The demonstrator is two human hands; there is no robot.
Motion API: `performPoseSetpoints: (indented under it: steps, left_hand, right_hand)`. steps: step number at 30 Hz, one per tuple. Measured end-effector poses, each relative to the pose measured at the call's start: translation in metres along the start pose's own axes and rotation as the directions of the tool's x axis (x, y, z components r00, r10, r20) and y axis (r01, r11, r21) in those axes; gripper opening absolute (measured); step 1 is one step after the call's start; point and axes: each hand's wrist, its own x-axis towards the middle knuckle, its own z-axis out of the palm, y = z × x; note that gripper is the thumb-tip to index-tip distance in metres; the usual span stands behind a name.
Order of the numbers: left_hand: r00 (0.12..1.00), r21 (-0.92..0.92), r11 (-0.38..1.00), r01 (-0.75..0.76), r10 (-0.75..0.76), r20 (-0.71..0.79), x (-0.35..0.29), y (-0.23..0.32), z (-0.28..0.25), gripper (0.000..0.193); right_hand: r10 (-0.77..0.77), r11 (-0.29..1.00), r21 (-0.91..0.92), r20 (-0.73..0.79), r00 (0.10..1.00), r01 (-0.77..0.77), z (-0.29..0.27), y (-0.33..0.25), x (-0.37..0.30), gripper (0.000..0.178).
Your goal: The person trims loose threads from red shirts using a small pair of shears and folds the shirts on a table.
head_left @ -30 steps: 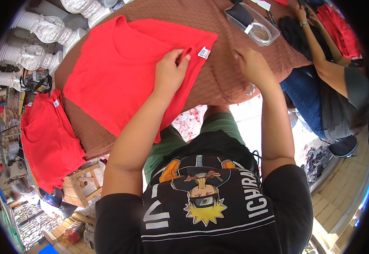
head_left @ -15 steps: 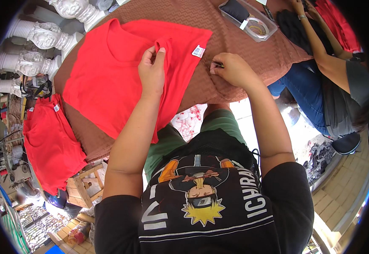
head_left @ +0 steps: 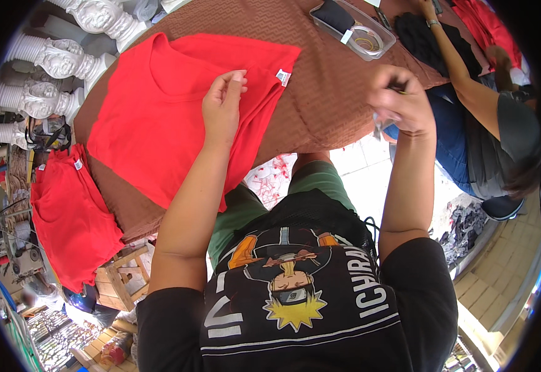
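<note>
A red scoop-neck shirt (head_left: 152, 124) lies toward the worktop's (head_left: 326, 93) left end, overhanging the near edge. The left hand (head_left: 222, 108) curls against it, grip unclear; the blurred right hand (head_left: 405, 100) clasps a small metallic tool (head_left: 380, 126).

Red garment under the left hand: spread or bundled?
Spread: the red garment lies broad across the brown cloth, neckline visible, one corner overhanging.
</note>
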Motion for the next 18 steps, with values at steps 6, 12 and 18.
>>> performPoseSetpoints:
  steps: [6, 12, 18]
  left_hand:
    - [0.995, 0.066, 0.994, -0.089, 0.086, 0.046, 0.005, -0.016, 0.004, 0.018]
    - [0.994, 0.123, 0.987, -0.103, 0.097, 0.057, 0.006, -0.016, 0.003, 0.016]
    - [0.994, 0.142, 0.985, -0.097, 0.088, 0.069, 0.005, -0.016, 0.003, 0.016]
  right_hand:
    - [0.089, 0.732, -0.675, -0.042, 0.995, -0.094, 0.033, 0.066, 0.042, 0.014]
    - [0.095, 0.622, -0.769, -0.108, 0.990, -0.144, 0.046, 0.080, 0.048, 0.017]
    - [0.105, 0.572, -0.796, -0.165, 0.981, -0.196, 0.046, 0.080, 0.049, 0.016]
